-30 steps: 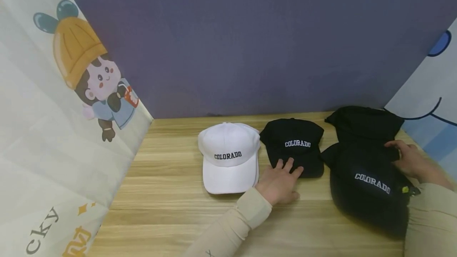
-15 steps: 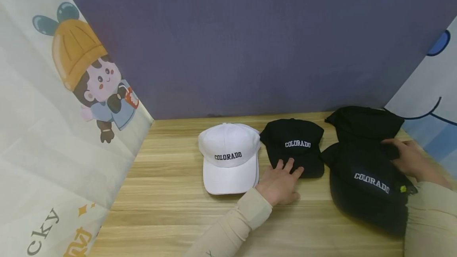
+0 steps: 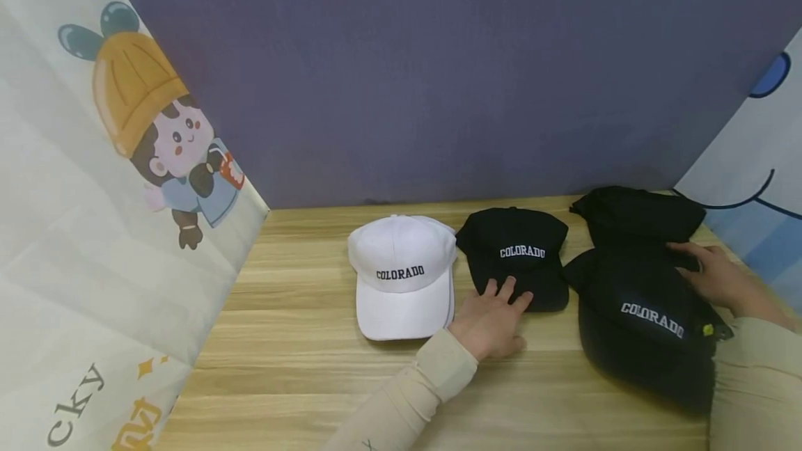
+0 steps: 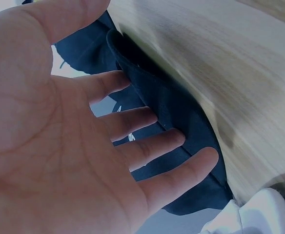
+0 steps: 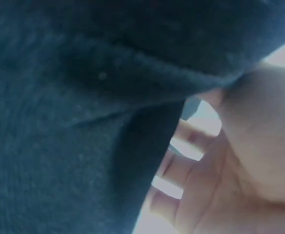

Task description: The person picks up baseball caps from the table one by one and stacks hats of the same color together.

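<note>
My left hand (image 3: 491, 322) lies with fingers spread on the brim of the middle black cap (image 3: 514, 225), lettered COLORADO. Seen from the left wrist, the palm and straight fingers of that hand (image 4: 79, 126) show before the dark brim (image 4: 181, 107). On the right, my right hand (image 3: 720, 280) pinches the back part of another black COLORADO cap (image 3: 633, 360), whose front comes near the camera. The right wrist view has the dark cloth of this cap (image 5: 74, 161) filling the left, with the right hand (image 5: 245, 146) at its edge; the thumb's tip is hidden.
A white COLORADO cap (image 3: 395, 246) sits left of the middle black cap, brim forward. Behind the held cap lies another black cloth thing, seemingly a cap (image 3: 639, 207). A purple-grey wall (image 3: 426, 75) backs the wooden table (image 3: 282, 339); printed cloths (image 3: 56, 159) hang at both sides.
My right hand has shifted slightly left together with the held black cap. The left hand, the middle black cap and the white cap stay where they were.
</note>
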`<action>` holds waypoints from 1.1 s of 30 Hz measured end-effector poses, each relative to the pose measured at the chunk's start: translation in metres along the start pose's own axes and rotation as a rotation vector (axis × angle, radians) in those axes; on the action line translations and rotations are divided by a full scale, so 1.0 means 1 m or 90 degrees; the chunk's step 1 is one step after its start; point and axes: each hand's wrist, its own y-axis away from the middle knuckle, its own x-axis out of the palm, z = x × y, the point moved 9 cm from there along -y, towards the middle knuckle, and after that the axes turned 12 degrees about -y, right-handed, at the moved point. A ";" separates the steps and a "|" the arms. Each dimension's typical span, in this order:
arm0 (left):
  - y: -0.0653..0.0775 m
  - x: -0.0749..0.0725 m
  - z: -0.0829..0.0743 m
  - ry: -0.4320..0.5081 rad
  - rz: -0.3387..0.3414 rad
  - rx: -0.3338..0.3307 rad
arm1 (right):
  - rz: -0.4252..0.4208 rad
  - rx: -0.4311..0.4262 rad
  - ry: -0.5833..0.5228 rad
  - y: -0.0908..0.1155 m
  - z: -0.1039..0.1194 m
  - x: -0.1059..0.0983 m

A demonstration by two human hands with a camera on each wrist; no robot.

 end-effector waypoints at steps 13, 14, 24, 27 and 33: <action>0.000 0.000 -0.001 0.005 0.006 -0.002 | -0.106 0.138 0.086 0.002 0.007 -0.034; 0.000 0.000 -0.001 0.006 0.006 -0.001 | -0.115 0.156 0.094 0.003 0.007 -0.037; 0.000 0.004 0.000 0.005 0.011 0.006 | -0.208 0.222 0.095 0.012 0.016 -0.057; 0.000 0.003 0.000 0.006 0.011 0.005 | -0.231 0.222 0.083 0.013 0.020 -0.063; -0.001 0.004 -0.001 0.005 0.006 -0.002 | -0.286 0.202 0.041 0.015 0.015 -0.076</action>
